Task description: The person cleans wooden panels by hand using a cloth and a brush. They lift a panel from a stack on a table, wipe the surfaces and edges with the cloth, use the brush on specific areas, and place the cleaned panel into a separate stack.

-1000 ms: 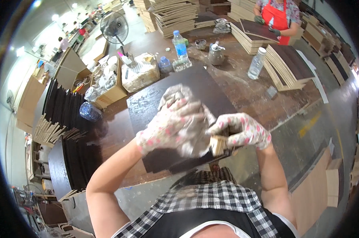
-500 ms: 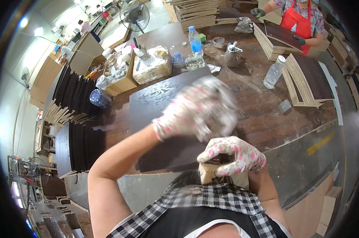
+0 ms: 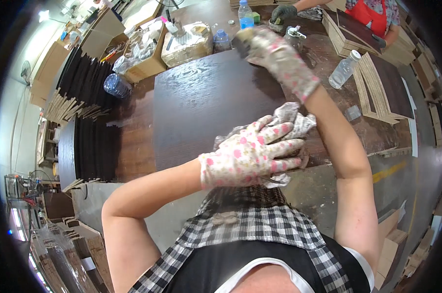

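Observation:
A dark brown wood-grain board (image 3: 206, 97) lies in front of me on the table. My left hand (image 3: 252, 154), in a white floral glove, presses on a crumpled whitish rag (image 3: 295, 121) at the board's near right corner. The fingers are spread over the cloth, which bunches out around them. My right hand (image 3: 279, 56), gloved alike, reaches over the board's far right corner. It is closed around a small block (image 3: 244, 40), tan on top and dark below, blurred and partly hidden by the fingers.
Behind the board stand a carton of odds and ends (image 3: 145, 61), a wrapped bundle (image 3: 189, 44) and bottles (image 3: 246, 17). Dark panels (image 3: 91, 149) are stacked at left, more (image 3: 384, 88) at right. A co-worker's gloved hand (image 3: 283, 12) is near a small jar.
My right hand went from near my apron to the board's far edge with the block. My left hand came down and nearer with the rag. The co-worker's hand reached toward the small jar.

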A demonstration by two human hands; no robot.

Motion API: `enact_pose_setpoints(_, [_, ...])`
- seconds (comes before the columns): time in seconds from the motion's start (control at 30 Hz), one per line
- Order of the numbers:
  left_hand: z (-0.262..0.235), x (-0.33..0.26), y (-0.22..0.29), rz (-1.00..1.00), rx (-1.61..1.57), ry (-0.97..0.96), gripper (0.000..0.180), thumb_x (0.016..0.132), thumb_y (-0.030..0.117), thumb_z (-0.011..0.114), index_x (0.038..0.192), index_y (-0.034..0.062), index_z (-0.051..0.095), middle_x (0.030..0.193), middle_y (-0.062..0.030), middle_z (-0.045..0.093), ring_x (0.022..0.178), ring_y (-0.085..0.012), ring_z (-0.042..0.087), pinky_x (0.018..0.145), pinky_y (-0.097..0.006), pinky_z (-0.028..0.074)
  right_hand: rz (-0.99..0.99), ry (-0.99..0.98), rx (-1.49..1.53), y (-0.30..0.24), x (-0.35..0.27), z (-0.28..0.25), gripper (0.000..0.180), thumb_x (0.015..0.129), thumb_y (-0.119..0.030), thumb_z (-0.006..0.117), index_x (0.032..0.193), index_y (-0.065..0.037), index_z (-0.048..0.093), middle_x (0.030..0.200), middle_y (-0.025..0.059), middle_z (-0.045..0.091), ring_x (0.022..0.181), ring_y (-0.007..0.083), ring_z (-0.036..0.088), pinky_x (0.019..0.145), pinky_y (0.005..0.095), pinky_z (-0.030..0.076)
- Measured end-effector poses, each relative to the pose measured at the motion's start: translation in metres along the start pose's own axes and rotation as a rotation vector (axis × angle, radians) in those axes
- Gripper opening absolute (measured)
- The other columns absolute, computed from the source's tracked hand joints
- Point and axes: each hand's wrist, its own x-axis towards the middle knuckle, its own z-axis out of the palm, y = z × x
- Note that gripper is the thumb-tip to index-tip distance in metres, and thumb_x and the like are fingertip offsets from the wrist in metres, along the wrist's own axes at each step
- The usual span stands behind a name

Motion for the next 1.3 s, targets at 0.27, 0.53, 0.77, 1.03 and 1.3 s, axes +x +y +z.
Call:
enact_pose_setpoints(0.27, [-0.026, -0.082, 0.031, -0.478, 0.067, -0.025, 0.054, 0.086, 0.033, 0.068, 0.136, 0.0148, 0.059, 0.146, -0.0089, 0.051, 0.138, -0.0362, 0.044, 0.113, -0.054, 0.033, 0.147, -0.127, 0.301, 0.013, 0.001, 0.037, 0.04, 0.101, -0.022, 0.058, 0.137, -0.003, 0.055, 0.129, 0.0114, 0.062, 0.122, 0.0176, 0.056, 0.105, 0.0283, 0.043])
enact_pose_setpoints(0.53, [-0.012, -0.323, 0.048, -1.41, -0.307, 0.907, 0.031, 0.092, 0.007, 0.052, 0.121, -0.0005, 0.06, 0.118, -0.009, 0.065, 0.109, -0.0177, 0.061, 0.096, -0.03, 0.049, 0.065, 0.002, 0.198, 0.006, -0.005, 0.037, 0.038, 0.102, -0.022, 0.057, 0.136, -0.005, 0.057, 0.129, 0.0066, 0.062, 0.12, 0.0142, 0.056, 0.105, 0.0271, 0.043])
enact_pose_setpoints(0.77, [-0.056, -0.302, 0.012, -1.363, -0.454, 1.166, 0.013, 0.099, 0.011, 0.062, 0.105, 0.0001, 0.067, 0.081, 0.0051, 0.058, 0.073, -0.0041, 0.048, 0.067, -0.023, 0.043, 0.363, 0.366, 0.071, -0.035, -0.052, 0.005, 0.042, 0.101, -0.022, 0.056, 0.14, -0.007, 0.054, 0.127, 0.007, 0.062, 0.107, 0.015, 0.062, 0.091, 0.03, 0.053])
enact_pose_setpoints(1.03, [-0.08, -0.237, -0.014, -0.882, -0.396, 0.404, 0.035, 0.09, 0.016, 0.067, 0.124, 0.005, 0.067, 0.121, -0.0159, 0.069, 0.108, -0.0253, 0.068, 0.093, -0.033, 0.053, 0.56, 0.523, 0.107, -0.09, -0.138, 0.032, 0.045, 0.099, -0.018, 0.059, 0.142, -0.004, 0.051, 0.126, 0.0077, 0.06, 0.106, 0.0131, 0.059, 0.088, 0.0269, 0.05])
enact_pose_setpoints(1.3, [-0.081, -0.196, -0.027, -0.655, -0.341, -0.036, 0.041, 0.09, 0.02, 0.065, 0.129, 0.01, 0.062, 0.14, -0.0135, 0.057, 0.131, -0.0281, 0.053, 0.106, -0.035, 0.047, 0.538, 0.662, 0.187, -0.07, -0.168, -0.031, 0.041, 0.098, -0.023, 0.062, 0.135, -0.006, 0.056, 0.129, 0.0064, 0.06, 0.112, 0.0167, 0.059, 0.097, 0.0338, 0.048])
